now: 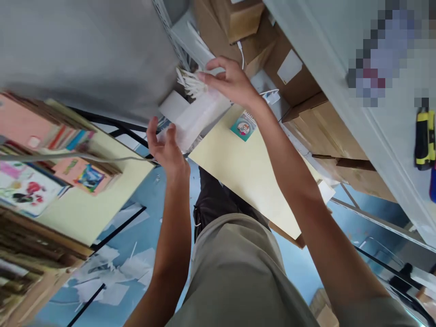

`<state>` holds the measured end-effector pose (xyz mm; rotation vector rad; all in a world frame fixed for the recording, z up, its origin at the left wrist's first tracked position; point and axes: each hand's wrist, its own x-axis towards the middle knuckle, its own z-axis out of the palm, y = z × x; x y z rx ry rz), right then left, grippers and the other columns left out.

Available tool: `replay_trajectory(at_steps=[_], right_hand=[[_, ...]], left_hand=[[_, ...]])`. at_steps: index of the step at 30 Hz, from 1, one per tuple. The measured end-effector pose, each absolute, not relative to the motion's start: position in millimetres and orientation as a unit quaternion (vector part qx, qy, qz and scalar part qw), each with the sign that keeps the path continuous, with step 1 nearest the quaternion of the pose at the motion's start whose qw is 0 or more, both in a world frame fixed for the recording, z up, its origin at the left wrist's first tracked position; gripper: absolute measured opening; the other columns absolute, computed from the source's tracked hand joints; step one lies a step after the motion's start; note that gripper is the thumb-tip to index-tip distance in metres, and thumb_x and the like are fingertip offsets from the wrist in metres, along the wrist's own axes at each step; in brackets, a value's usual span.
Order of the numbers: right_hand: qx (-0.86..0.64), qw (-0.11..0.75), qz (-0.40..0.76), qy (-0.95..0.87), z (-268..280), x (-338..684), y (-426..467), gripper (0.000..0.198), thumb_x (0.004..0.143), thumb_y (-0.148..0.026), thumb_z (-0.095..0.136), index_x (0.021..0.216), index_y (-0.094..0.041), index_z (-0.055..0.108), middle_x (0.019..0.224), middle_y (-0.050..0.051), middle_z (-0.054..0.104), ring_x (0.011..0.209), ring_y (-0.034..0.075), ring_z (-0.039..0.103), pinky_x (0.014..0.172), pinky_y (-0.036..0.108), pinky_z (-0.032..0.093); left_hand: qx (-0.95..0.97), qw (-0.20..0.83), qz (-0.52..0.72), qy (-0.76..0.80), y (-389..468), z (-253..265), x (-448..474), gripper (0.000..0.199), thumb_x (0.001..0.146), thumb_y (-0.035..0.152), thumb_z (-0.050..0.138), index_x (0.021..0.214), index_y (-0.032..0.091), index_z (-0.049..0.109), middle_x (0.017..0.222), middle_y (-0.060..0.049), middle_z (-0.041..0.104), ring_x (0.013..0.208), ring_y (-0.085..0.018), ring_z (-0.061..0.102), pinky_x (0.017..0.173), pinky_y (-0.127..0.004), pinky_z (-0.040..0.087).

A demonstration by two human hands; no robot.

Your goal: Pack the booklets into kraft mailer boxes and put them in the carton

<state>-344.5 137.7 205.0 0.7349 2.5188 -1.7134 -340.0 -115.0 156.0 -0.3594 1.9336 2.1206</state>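
My left hand (166,147) is raised with fingers bent and spread, holding nothing that I can see. It hovers by the near end of a long white paper-like piece (197,119). Over that piece's far end is my right hand (230,81), its thumb and fingers apart. Close to my right thumb lies a bunch of thin white strips (192,83); whether the thumb touches them I cannot tell. A small teal and white printed card (244,126) lies on the pale yellow tabletop (235,165), beneath my right forearm.
Stacks of books and pink booklets (90,175) stand on another pale table (112,197) at left. Cardboard boxes (327,131) line the shelf at right, below a grey ledge (340,77) bearing a yellow-black cutter (424,138). Paper scraps (114,272) litter the blue floor.
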Motion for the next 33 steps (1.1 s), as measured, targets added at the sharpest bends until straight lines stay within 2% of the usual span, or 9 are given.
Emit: replay_trajectory(at_steps=[3, 5, 10, 13, 17, 20, 24, 27, 33], right_hand=[[0.222, -0.001, -0.606, 0.764, 228, -313, 143, 0.095, 0.056, -0.105, 0.088, 0.115, -0.033, 0.068, 0.092, -0.005, 0.079, 0.107, 0.021, 0.067, 0.092, 0.04, 0.05], [0.214, -0.012, -0.632, 0.745, 241, -289, 143, 0.105, 0.045, -0.111, 0.084, 0.115, -0.033, 0.072, 0.092, -0.002, 0.08, 0.115, 0.023, 0.066, 0.095, 0.043, 0.048], [0.183, -0.058, -0.677, 0.711, 270, -219, 136, 0.121, 0.056, -0.09, 0.099, 0.153, -0.029, 0.06, 0.127, 0.001, 0.084, 0.112, 0.02, 0.072, 0.098, 0.037, 0.058], [0.193, -0.022, -0.68, 0.707, 280, -175, 131, 0.108, 0.061, -0.08, 0.104, 0.148, -0.028, 0.067, 0.12, 0.003, 0.084, 0.11, 0.025, 0.077, 0.093, 0.039, 0.063], [0.211, 0.111, -0.667, 0.706, 278, -120, 120, 0.067, 0.069, -0.074, 0.102, 0.108, -0.023, 0.083, 0.095, 0.005, 0.083, 0.095, 0.027, 0.077, 0.08, 0.04, 0.064], [0.18, 0.203, -0.663, 0.698, 275, -77, 107, 0.056, 0.068, -0.072, 0.101, 0.088, -0.024, 0.083, 0.091, 0.004, 0.082, 0.093, 0.027, 0.076, 0.084, 0.04, 0.063], [0.24, 0.087, -0.649, 0.717, 279, -15, 92, 0.057, 0.08, -0.081, 0.087, 0.083, -0.025, 0.076, 0.091, 0.004, 0.08, 0.095, 0.027, 0.075, 0.087, 0.041, 0.061], [0.308, 0.001, -0.616, 0.725, 285, 29, 84, 0.055, 0.089, -0.082, 0.08, 0.09, -0.027, 0.075, 0.094, 0.004, 0.079, 0.094, 0.027, 0.074, 0.09, 0.044, 0.061], [0.315, 0.111, -0.568, 0.752, 291, 95, 70, 0.04, 0.087, -0.069, 0.084, 0.092, -0.03, 0.082, 0.116, 0.008, 0.082, 0.111, 0.033, 0.077, 0.105, 0.052, 0.061]], left_hand=[[-0.113, 0.128, 0.749, 0.64, -122, 191, -329, 0.04, 0.094, 0.038, 0.09, 0.127, 0.025, 0.071, 0.129, -0.007, 0.074, 0.129, -0.026, 0.074, 0.115, -0.041, 0.063], [-0.109, 0.143, 0.749, 0.637, -125, 208, -316, 0.037, 0.092, 0.039, 0.093, 0.118, 0.024, 0.072, 0.124, -0.007, 0.074, 0.127, -0.027, 0.075, 0.111, -0.039, 0.065], [-0.078, 0.141, 0.749, 0.642, -131, 236, -280, 0.036, 0.088, 0.047, 0.093, 0.105, 0.022, 0.073, 0.114, -0.008, 0.072, 0.121, -0.028, 0.073, 0.104, -0.039, 0.063], [-0.076, 0.122, 0.754, 0.64, -132, 244, -265, 0.031, 0.089, 0.045, 0.087, 0.106, 0.023, 0.073, 0.11, -0.007, 0.071, 0.114, -0.025, 0.073, 0.102, -0.038, 0.062], [-0.105, 0.11, 0.732, 0.664, -128, 241, -256, 0.029, 0.094, 0.044, 0.087, 0.106, 0.023, 0.071, 0.119, -0.008, 0.074, 0.117, -0.025, 0.073, 0.098, -0.035, 0.064], [-0.114, 0.12, 0.727, 0.667, -122, 235, -249, 0.031, 0.097, 0.046, 0.086, 0.111, 0.023, 0.072, 0.123, -0.009, 0.075, 0.113, -0.025, 0.075, 0.089, -0.032, 0.065], [-0.121, 0.159, 0.721, 0.663, -112, 227, -235, 0.024, 0.095, 0.038, 0.082, 0.113, 0.023, 0.073, 0.114, -0.006, 0.075, 0.087, -0.016, 0.071, 0.065, -0.021, 0.055], [-0.127, 0.193, 0.705, 0.671, -101, 221, -224, 0.024, 0.092, 0.037, 0.083, 0.111, 0.024, 0.075, 0.107, -0.004, 0.074, 0.077, -0.013, 0.066, 0.059, -0.019, 0.049], [-0.118, 0.223, 0.684, 0.685, -75, 202, -212, 0.035, 0.089, 0.049, 0.09, 0.111, 0.025, 0.076, 0.11, -0.005, 0.076, 0.09, -0.017, 0.072, 0.071, -0.023, 0.057]])
